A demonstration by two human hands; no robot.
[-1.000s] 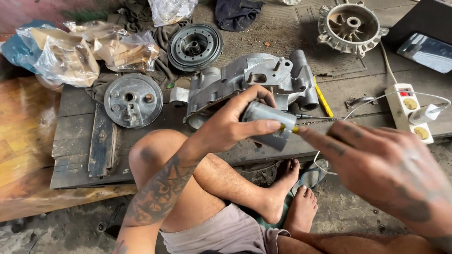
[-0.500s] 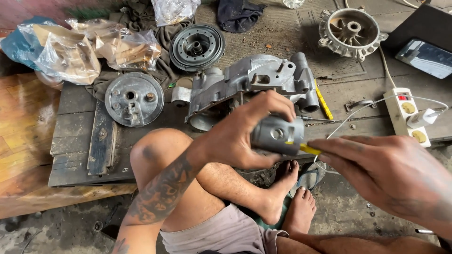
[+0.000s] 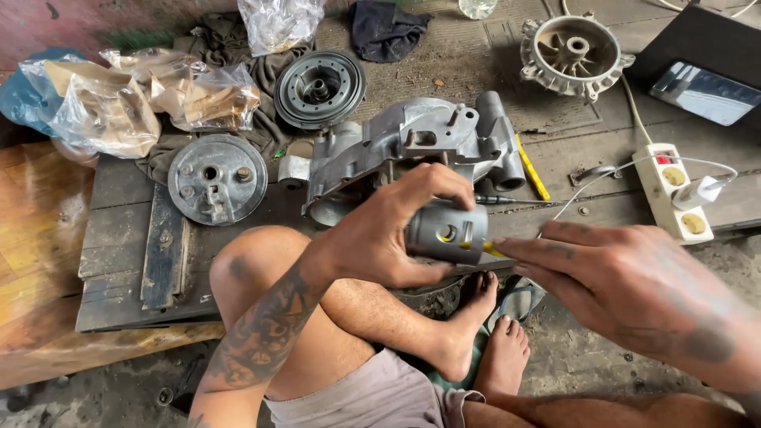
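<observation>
Hands: the left hand point(image 3: 388, 230) is closed around a short grey metal cylinder, apparently a piston point(image 3: 446, 232), fingers wrapped over its top and thumb beneath, holding it in the air above the person's crossed bare legs; the right hand point(image 3: 634, 289) has its fingers pinched together on a slim yellow-tipped tool point(image 3: 490, 248), most of it hidden, whose tip meets the piston's side next to a small round hole. The piston is held just in front of a large cast-aluminium engine casing point(image 3: 412, 147), which lies on the dark weathered wooden boards point(image 3: 119, 246) that serve as the work surface. Left of the casing lies a round grey metal plate with bolt holes point(image 3: 217, 179); behind the casing to the left lies a dark ribbed pulley-like disc point(image 3: 319, 89), and further left of the casing are crumpled clear plastic bags holding cardboard point(image 3: 119, 99). Behind the casing to the right lies a finned circular alloy cover point(image 3: 575, 54); right of the casing are a yellow-handled tool point(image 3: 533, 168) and, further off, a white power strip with a plug in it point(image 3: 674, 194). The step in hand appears to be work at the side hole of the piston, probing or seating something small there. The next move would call for a steady left grip that keeps the hole facing the tool, and fine, controlled pressure from the right fingertips so the tip does not slip off the curved wall.
</observation>
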